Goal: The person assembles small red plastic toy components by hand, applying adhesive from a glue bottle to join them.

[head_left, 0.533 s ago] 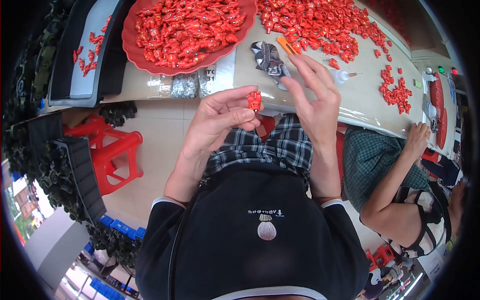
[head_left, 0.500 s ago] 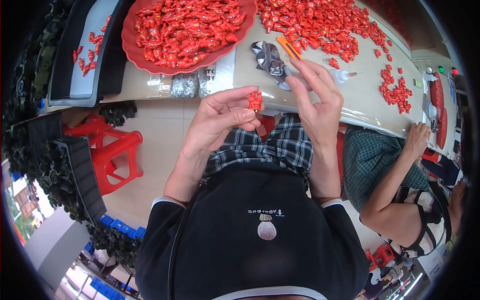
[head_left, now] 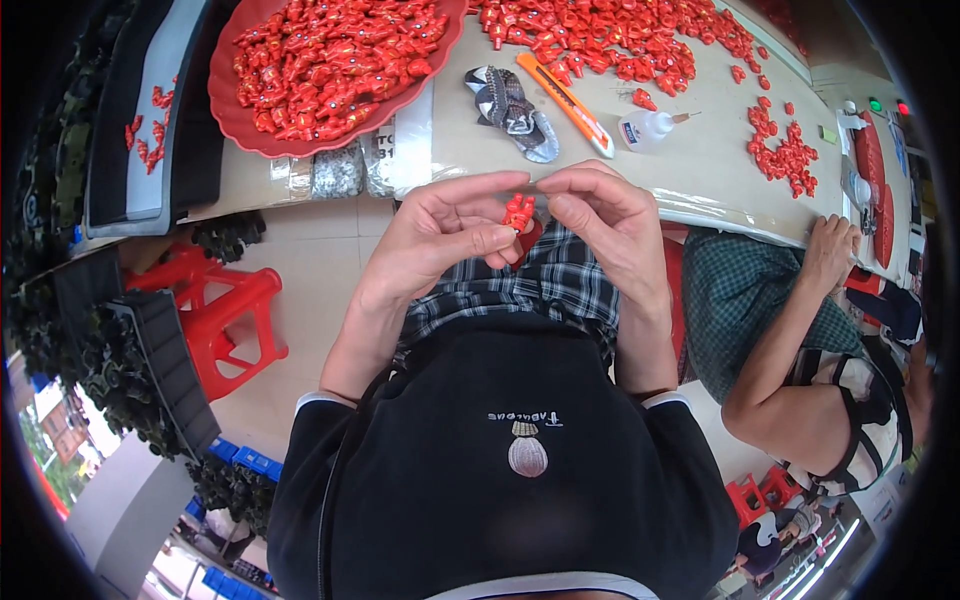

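My left hand (head_left: 440, 235) pinches a small red figurine (head_left: 517, 213) between thumb and fingers, above my lap in front of the table edge. Close beside it, the fingertips of my right hand (head_left: 610, 220) are drawn together near the figurine's top; whatever they hold, if anything, is too small to make out. Just beyond my hands on the table lie a crumpled grey and black patterned cloth (head_left: 512, 112), an orange utility knife (head_left: 565, 105) and a small white bottle with a thin needle tip (head_left: 648, 128).
A red scalloped basin (head_left: 222, 110) full of red figurines stands at the back left, beside a dark-edged tray (head_left: 190, 150) holding several more. Loose red pieces (head_left: 600, 40) are heaped at the back. A co-worker's hand (head_left: 832, 250) rests at the right table edge. A red stool (head_left: 230, 315) stands left.
My right hand has come down and left from over the table to beside the figurine, its fingers closing together. The utility knife shows fully now. The figurine stays in my left hand.
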A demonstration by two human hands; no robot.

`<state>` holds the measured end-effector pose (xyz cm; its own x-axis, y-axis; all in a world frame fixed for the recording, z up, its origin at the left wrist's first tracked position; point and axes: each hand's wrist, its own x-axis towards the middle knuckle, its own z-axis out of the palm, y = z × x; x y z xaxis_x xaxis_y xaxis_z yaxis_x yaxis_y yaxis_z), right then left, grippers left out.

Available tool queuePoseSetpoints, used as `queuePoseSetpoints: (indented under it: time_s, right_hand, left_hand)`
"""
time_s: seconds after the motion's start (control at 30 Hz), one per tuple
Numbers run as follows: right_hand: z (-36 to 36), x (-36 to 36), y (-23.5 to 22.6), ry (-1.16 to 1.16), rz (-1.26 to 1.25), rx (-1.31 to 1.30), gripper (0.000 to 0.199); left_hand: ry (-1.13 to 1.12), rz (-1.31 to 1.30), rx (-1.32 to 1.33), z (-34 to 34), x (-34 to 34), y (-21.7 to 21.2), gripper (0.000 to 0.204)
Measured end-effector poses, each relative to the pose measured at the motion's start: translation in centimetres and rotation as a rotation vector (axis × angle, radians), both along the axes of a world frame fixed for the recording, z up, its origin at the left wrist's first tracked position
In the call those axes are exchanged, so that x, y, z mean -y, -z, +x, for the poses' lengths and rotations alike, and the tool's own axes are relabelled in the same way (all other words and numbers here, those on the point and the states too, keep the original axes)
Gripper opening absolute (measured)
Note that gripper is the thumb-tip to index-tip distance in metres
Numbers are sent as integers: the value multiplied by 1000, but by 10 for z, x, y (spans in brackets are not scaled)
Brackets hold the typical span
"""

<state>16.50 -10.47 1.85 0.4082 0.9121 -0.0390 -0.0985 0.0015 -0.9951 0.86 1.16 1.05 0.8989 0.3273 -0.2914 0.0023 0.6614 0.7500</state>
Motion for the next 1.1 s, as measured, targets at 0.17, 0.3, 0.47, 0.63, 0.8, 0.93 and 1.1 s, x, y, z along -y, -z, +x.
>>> queuePoseSetpoints:
  time_s: [0.17,0.3,0.47,0.63,0.8,0.93,1.1]
  right_hand:
    - [4,5,3,-116,-53,-77,20]
    - [4,9,9,-128,-4,-75,22]
    - [4,10,5,-86,21,-149,23]
    - [15,21,-1,209,25,129,19]
    - [35,32,9,532,36,329,14]
    - [46,33,18,622,30,375,23]
    - [50,20,9,596,-209,606,43]
  left_hand:
    - [51,49,-30,6,1,-1,38]
    - [38,39,-56,7,0,3,28]
    - [-59,70,-57,8,-1,3,20]
    - [-389,667,-158,8,-13,-19,18]
    - [-816,1262,-421,2,-56,-25,18]
    - [-795,1296,-516,0,-71,-26,17]
    - [-803,1403,-531,-1,-77,-24,17]
